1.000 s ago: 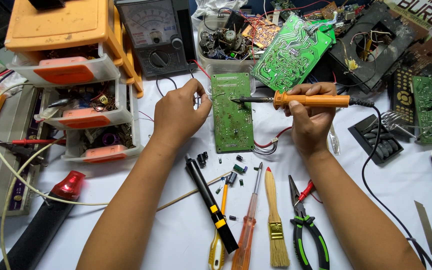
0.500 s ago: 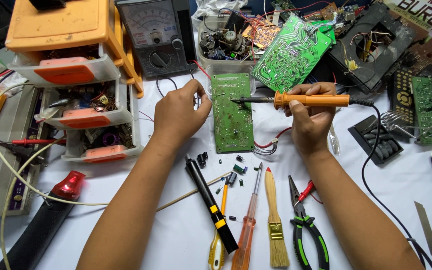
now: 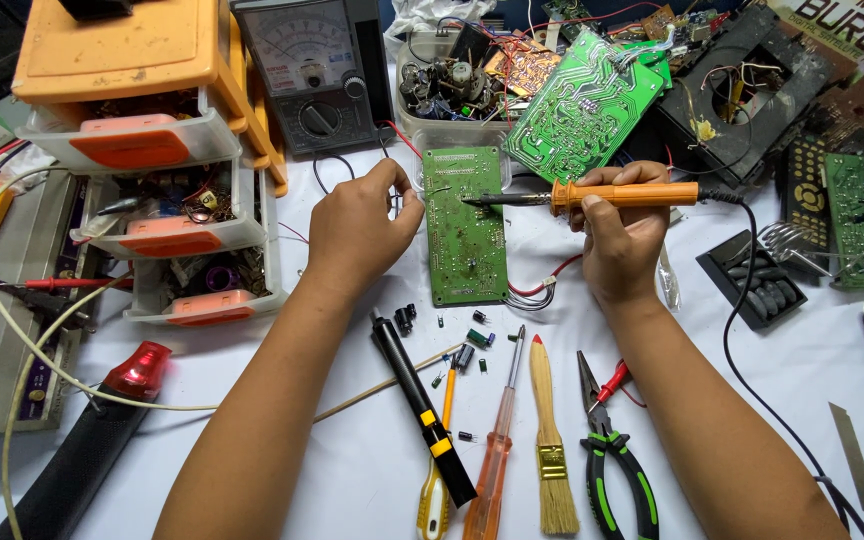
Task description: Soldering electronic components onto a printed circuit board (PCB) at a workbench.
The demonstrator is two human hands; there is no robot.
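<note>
I am holding an orange-handled soldering iron [image 3: 624,194] in my right hand [image 3: 620,240], fingers clamped around the handle, its dark tip reaching left to the upper edge of a small green circuit board [image 3: 466,225] lying flat at the centre of the frame. My left hand [image 3: 360,228] is pinching its fingertips together beside the board's upper left corner, apparently on a thin wire; what it is gripping is too small to tell for sure. I judge I am soldering a joint near the board's top edge, which is calling for a steady tip and the wire fed just to that spot.

Below the board, loose small components [image 3: 472,345], a black pen-shaped tool [image 3: 422,410], screwdrivers [image 3: 492,455], a brush [image 3: 550,440] and green-handled pliers [image 3: 612,455] are lying on a white tabletop [image 3: 352,460]. At upper left an orange drawer unit [image 3: 142,150] is standing; a grey analog meter [image 3: 312,70] is sitting at top centre, and more green boards [image 3: 582,105] are crowding the upper right.
</note>
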